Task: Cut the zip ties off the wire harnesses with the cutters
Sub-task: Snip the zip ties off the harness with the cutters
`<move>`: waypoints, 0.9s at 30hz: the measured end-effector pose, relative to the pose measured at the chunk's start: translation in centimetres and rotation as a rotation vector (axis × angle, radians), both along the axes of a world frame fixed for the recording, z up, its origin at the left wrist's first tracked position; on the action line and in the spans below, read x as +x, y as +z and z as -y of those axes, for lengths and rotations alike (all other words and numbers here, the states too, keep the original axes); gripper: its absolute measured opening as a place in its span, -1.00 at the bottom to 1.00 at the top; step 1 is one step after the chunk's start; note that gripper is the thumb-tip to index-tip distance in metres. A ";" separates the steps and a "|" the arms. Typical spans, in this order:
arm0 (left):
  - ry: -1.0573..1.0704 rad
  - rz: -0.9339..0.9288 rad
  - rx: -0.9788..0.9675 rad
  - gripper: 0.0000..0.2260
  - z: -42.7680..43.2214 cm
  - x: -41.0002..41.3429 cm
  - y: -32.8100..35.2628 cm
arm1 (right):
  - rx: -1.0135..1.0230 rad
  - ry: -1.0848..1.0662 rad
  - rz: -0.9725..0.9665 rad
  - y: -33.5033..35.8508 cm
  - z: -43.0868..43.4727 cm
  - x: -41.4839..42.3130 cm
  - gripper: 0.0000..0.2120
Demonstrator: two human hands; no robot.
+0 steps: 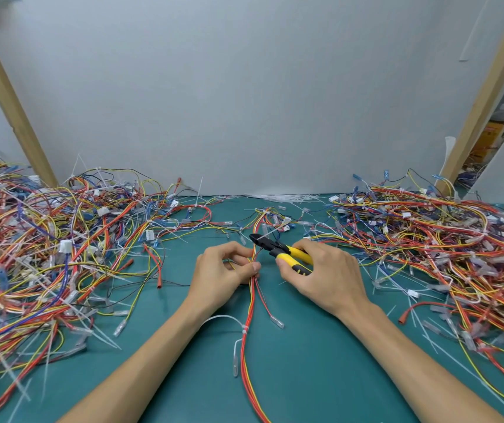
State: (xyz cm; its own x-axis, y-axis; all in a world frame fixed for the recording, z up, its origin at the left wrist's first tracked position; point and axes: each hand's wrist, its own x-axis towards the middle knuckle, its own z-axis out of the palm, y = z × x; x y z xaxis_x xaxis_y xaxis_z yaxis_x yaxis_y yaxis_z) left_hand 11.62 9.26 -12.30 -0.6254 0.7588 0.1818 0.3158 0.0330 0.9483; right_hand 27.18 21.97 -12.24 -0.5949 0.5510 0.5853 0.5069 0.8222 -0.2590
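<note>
Head view shows the left hand point(229, 267) pinching one wire harness point(252, 303) between thumb and fingers, in the middle of the green tabletop point(305, 377). The right hand point(323, 270) grips the yellow handles of the cutters point(281, 248). The black jaws point away from the person and reach a white zip tie point(272, 232) on the far part of this harness. I cannot tell if the strap is already between the blades.

To do this cut well, I think the blades should take only the white strap, close to its lock, with the tip turned away from the red and yellow wires. The left hand should keep the bundle tight and flat, so that no wire slips into the jaws.

By count: two hands, one pair of cutters, one harness in hand. On it I see two ties, the one at the jaws and a second tie point(244, 328) with a long tail, nearer to the person. Two big piles of harnesses lie on the tabletop, a left pile point(46, 245) and a right pile point(442, 239), both too tangled to count. Many loose white straps point(293, 197) lie at the back edge.
</note>
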 end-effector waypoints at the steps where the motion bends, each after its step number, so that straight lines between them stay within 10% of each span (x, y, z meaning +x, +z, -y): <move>1: -0.002 0.004 0.004 -0.87 0.0 0.0 0.0 | -0.004 0.001 0.000 0.0 0.0 0.0 -0.60; 18: -0.101 0.170 0.189 -0.89 0.3 0.2 0.8 | -0.097 0.026 -0.052 0.7 0.1 0.1 -0.60; 27: -0.114 0.205 0.189 -0.85 0.2 -0.3 0.6 | -0.948 0.319 -0.073 2.2 -0.1 -0.5 -0.46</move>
State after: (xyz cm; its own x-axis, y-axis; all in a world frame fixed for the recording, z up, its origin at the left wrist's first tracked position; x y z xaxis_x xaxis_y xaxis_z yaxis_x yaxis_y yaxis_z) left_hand 11.36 9.08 -11.74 -0.5762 0.7912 0.2051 0.1086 -0.1746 0.9786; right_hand 26.65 22.07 -10.04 -0.7762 0.6299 0.0275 0.2559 0.3545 -0.8994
